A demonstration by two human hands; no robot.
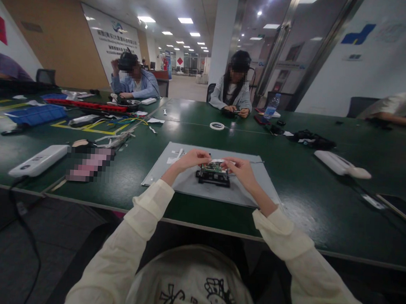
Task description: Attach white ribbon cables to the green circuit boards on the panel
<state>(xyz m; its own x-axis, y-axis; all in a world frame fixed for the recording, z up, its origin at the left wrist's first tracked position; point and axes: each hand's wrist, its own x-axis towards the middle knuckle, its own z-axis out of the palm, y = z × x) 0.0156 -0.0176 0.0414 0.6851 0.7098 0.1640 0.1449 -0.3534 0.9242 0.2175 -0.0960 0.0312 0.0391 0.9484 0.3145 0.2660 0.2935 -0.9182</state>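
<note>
A green circuit board [216, 167] stands over a black frame [213, 178] on a grey panel [167, 168]. My left hand [193, 158] is closed at the board's left upper corner, fingertips pinched. At the right upper corner my right hand [242, 171] is closed too, thumb and fingers on the edge. Between the fingertips runs a small white strip [218, 160] along the board's far edge; whether it is attached I cannot tell. White scraps [173, 157] lie on the panel left of my hands.
A white power strip [40, 160] and a pink blurred item [90, 163] lie to the left, near a blue bin [36, 114]. A tape roll [217, 126] sits beyond the panel. Another white power strip [333, 163] lies right. Several people sit around the green table [300, 194].
</note>
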